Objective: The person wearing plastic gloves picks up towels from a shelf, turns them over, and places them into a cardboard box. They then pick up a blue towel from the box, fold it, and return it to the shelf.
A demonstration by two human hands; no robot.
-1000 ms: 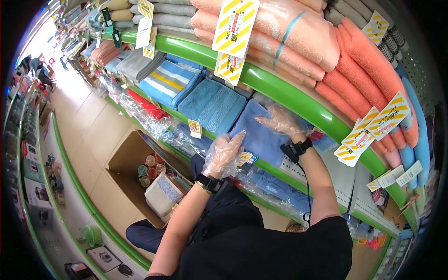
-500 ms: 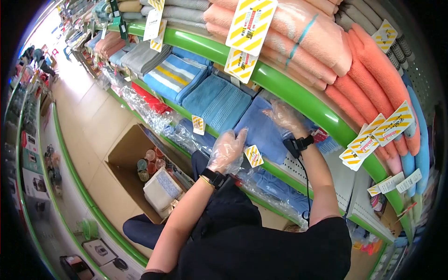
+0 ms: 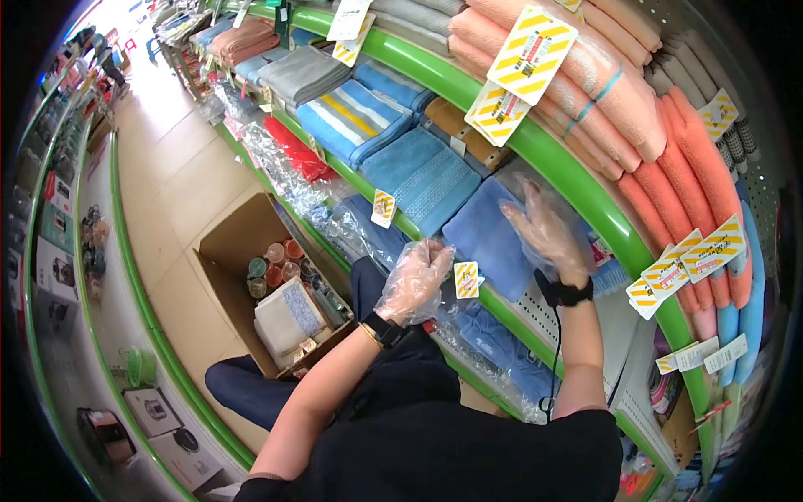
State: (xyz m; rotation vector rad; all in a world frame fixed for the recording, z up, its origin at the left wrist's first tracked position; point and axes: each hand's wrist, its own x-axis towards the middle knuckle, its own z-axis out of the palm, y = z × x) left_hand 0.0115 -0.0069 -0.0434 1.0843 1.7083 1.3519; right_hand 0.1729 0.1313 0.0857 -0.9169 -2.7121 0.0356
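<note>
A folded periwinkle-blue towel [image 3: 493,238] lies on the middle shelf. Over its right side is my right hand [image 3: 548,230], in a clear plastic glove, fingers spread and holding nothing. At the towel's front left corner is my left hand [image 3: 414,284], also gloved. Its fingers are bent together with the thumb against them; anything between them is too small to make out. Just right of those fingertips hangs a yellow-striped price tag [image 3: 467,280] on the shelf edge. A teal towel stack [image 3: 422,180] sits beside the periwinkle one.
A cardboard box [image 3: 226,251] on the floor to my left holds cups and a white folded cloth [image 3: 288,314]. Above, a green shelf rail [image 3: 577,184] carries peach towels [image 3: 569,79]. Plastic-wrapped goods [image 3: 502,347] lie on the lower shelf. Boxed goods line the left shelf.
My right hand has lifted slightly off the towel and its fingers have spread. My left hand's thumb and fingers have drawn together near the front corner. The view has shifted a little.
</note>
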